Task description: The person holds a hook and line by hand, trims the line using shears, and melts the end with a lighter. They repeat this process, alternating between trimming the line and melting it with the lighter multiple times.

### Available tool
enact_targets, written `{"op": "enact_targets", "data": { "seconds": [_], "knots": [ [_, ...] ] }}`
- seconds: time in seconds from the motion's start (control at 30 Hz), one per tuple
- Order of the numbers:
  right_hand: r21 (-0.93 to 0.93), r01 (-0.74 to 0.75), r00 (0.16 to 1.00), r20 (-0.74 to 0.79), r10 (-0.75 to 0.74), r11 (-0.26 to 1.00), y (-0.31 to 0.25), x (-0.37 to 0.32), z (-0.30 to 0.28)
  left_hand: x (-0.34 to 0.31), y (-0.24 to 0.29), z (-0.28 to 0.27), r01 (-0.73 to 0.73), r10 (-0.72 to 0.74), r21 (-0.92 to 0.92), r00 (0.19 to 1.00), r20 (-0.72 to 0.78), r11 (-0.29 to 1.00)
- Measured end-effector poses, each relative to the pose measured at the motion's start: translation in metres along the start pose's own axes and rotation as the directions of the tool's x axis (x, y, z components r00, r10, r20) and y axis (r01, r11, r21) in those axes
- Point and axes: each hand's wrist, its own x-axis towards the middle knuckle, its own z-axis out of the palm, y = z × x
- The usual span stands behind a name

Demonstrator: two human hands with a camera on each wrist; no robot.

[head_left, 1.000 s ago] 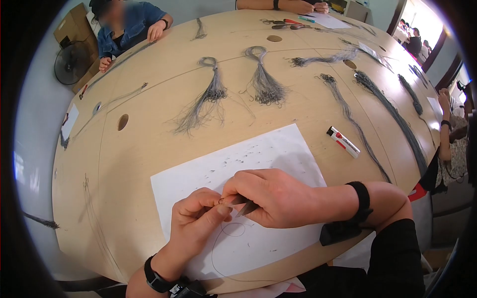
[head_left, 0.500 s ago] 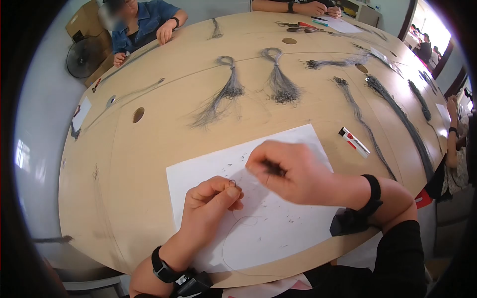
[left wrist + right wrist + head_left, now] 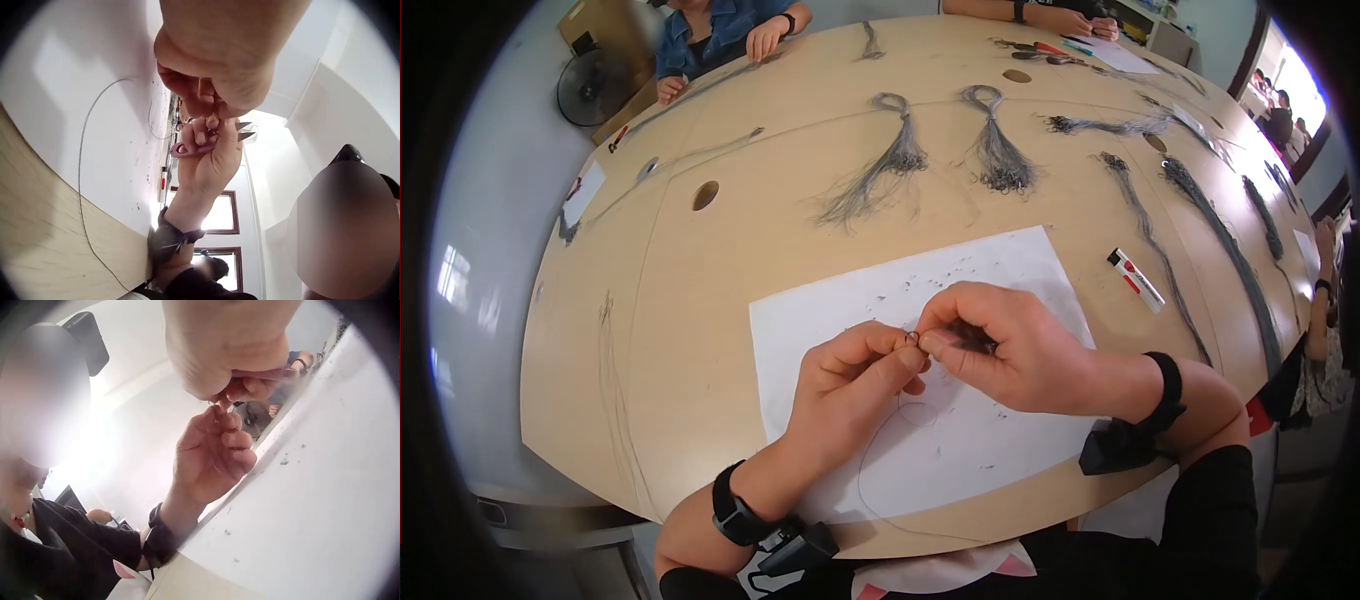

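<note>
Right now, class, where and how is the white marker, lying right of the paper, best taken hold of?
By the middle of its barrel, coming from above on the person's side: the white marker lies flat and slanting on the table, so a pinch across its long sides should suit. The right hand is nearer, but holds the pink-handled scissors, which may need laying down first.
</note>
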Motion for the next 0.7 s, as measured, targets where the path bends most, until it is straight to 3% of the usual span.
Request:
{"op": "enact_targets", "data": {
  "seconds": [0.13, 0.2, 0.27, 0.47, 0.57, 0.7],
  "knots": [
    [0.005, 0.013, 0.999, -0.039, -0.013, 1.0, -0.001, 0.001, -0.001, 0.001, -0.001, -0.003, 0.055, -0.056, -0.072, 0.998, -0.01, 0.996],
    [0.007, -0.138, 0.99, 0.003, 0.138, 0.99, -0.01, 0.002, -0.007, 0.001, 0.0, -0.002, 0.054, -0.055, -0.064, 0.998, -0.023, 0.997],
    [0.033, -0.165, 0.986, 0.002, 0.165, 0.986, -0.011, 0.002, -0.006, 0.001, -0.001, -0.002, 0.055, -0.057, -0.058, 0.998, -0.032, 0.997],
    [0.001, -0.048, 0.999, 0.006, 0.048, 0.999, -0.001, -0.002, 0.0, -0.002, 0.0, 0.0, 0.053, -0.053, 0.003, 0.999, -0.001, 0.999],
    [-0.022, -0.02, 0.999, 0.026, 0.021, 1.0, -0.001, -0.002, 0.0, -0.001, -0.003, -0.002, 0.015, -0.014, -0.019, 0.999, 0.044, 1.0],
    [-0.065, 0.036, 0.999, 0.024, -0.035, 0.997, 0.0, -0.002, -0.001, -0.001, -0.002, -0.001, 0.068, -0.064, -0.081, 0.997, 0.05, 0.994]
  ]
}}
